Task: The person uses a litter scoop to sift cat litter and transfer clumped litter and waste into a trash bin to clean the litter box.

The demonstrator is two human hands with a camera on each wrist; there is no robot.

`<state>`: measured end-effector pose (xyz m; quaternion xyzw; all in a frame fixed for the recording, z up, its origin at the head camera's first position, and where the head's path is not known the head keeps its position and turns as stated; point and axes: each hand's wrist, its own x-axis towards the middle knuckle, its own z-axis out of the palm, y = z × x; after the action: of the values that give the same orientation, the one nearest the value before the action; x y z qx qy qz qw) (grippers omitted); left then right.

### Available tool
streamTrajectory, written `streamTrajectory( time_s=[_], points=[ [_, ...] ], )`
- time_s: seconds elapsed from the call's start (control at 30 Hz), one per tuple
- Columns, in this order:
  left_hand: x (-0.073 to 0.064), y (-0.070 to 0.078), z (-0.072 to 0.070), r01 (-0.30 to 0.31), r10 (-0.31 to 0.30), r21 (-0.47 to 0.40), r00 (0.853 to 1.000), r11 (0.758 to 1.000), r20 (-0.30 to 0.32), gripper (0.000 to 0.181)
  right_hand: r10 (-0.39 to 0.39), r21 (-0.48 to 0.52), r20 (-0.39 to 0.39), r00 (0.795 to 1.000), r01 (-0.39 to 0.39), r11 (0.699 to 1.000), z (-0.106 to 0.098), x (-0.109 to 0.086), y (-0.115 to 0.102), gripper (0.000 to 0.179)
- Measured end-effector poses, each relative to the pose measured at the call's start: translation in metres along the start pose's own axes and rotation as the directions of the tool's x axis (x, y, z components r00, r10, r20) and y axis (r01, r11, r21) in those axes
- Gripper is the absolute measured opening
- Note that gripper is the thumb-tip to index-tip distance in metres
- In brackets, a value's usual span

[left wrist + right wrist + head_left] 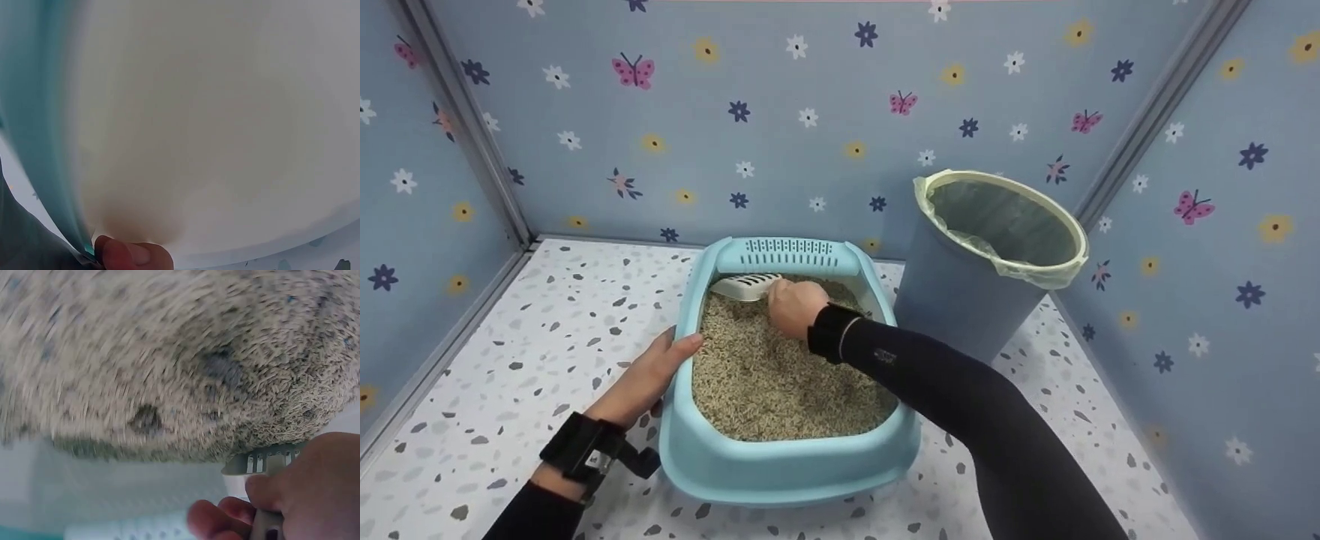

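Note:
A light blue litter box full of grainy tan litter stands on the speckled surface. My left hand grips its left rim, thumb over the edge and the other fingers down the outside. In the left wrist view, fingertips show beside the box's pale, blurred wall. My right hand holds a slotted litter scoop by its handle, over the back left of the box. Dark clumps show in the litter in the right wrist view, and the scoop is at the litter's edge.
Just right of the box stands a tall blue-grey trash bin with a pale green liner folded over its rim. Flower-patterned panels close off the back and both sides. White speckled surface extends left of the box.

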<state>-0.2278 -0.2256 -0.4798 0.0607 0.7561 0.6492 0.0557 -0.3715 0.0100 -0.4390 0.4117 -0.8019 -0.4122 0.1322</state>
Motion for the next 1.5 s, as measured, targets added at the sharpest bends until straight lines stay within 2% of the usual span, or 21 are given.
streamTrajectory(
  time_s=[0.07,0.13,0.23,0.37,0.57,0.63,0.73,0.83,0.93,1.0,1.07,1.13,1.2,1.3,1.4,1.5],
  points=[
    [0.0,0.0,0.001,-0.002,0.002,0.001,1.0,1.0,0.007,0.07,-0.01,0.142,0.051,0.999,0.003,0.99,0.004,0.001,0.003,0.041],
    [0.0,0.0,0.001,-0.004,0.004,-0.002,1.0,1.0,0.012,0.071,-0.023,0.251,0.068,0.997,0.005,0.968,0.004,-0.001,0.008,0.038],
    [0.0,0.0,0.001,-0.006,0.006,-0.007,1.0,1.0,0.019,0.071,-0.063,0.328,0.066,0.996,0.038,0.944,-0.001,-0.007,0.014,0.031],
    [0.0,0.0,0.001,-0.009,0.01,-0.029,1.0,1.0,0.024,0.073,-0.14,0.348,0.066,0.988,0.109,0.931,-0.013,-0.023,0.02,0.027],
    [-0.001,0.002,-0.001,0.009,-0.009,-0.026,1.0,1.0,0.02,0.072,-0.246,0.376,0.055,0.968,0.208,0.903,-0.03,-0.059,0.03,0.023],
    [-0.001,0.003,-0.002,0.016,-0.015,-0.018,1.0,1.0,0.024,0.071,-0.256,0.4,0.052,0.965,0.215,0.891,-0.033,-0.067,0.035,0.018],
    [-0.001,0.004,-0.002,0.014,-0.013,-0.019,1.0,1.0,0.021,0.069,-0.207,0.418,0.021,0.978,0.179,0.891,-0.034,-0.072,0.042,0.015],
    [0.0,0.003,-0.002,0.01,-0.009,-0.023,1.0,1.0,0.011,0.068,-0.126,0.325,-0.041,0.991,0.132,0.937,-0.029,-0.065,0.041,0.02],
    [0.0,0.002,0.0,0.007,-0.007,-0.029,1.0,1.0,0.007,0.066,-0.105,0.112,-0.043,0.993,0.11,0.988,-0.02,-0.05,0.033,0.031],
    [0.0,0.002,0.002,0.007,-0.007,-0.028,1.0,1.0,0.008,0.067,-0.112,0.001,-0.001,0.994,0.112,0.994,-0.013,-0.039,0.027,0.04],
    [0.0,0.0,0.002,0.005,-0.005,-0.021,1.0,1.0,0.006,0.068,-0.113,-0.041,0.045,0.993,0.115,0.993,-0.006,-0.027,0.021,0.045],
    [0.0,0.0,0.003,0.003,-0.003,-0.017,1.0,1.0,0.006,0.067,-0.095,-0.005,0.09,0.991,0.096,0.995,0.0,-0.018,0.019,0.045],
    [0.0,0.0,0.002,0.003,-0.003,-0.006,1.0,1.0,0.007,0.068,-0.055,0.1,0.111,0.992,0.044,0.994,0.004,-0.012,0.022,0.041],
    [-0.001,0.0,0.0,0.011,-0.011,-0.013,1.0,1.0,0.01,0.069,-0.022,0.264,0.172,0.985,-0.025,0.964,0.004,-0.009,0.035,0.031],
    [-0.001,0.001,0.0,0.016,-0.016,-0.023,1.0,1.0,0.016,0.072,-0.054,0.372,0.254,0.966,-0.045,0.927,0.001,-0.017,0.054,0.032],
    [-0.001,0.0,0.0,0.015,-0.014,-0.031,1.0,0.999,0.018,0.071,-0.133,0.434,0.342,0.93,-0.031,0.901,-0.006,-0.026,0.069,0.031]
  ],
)
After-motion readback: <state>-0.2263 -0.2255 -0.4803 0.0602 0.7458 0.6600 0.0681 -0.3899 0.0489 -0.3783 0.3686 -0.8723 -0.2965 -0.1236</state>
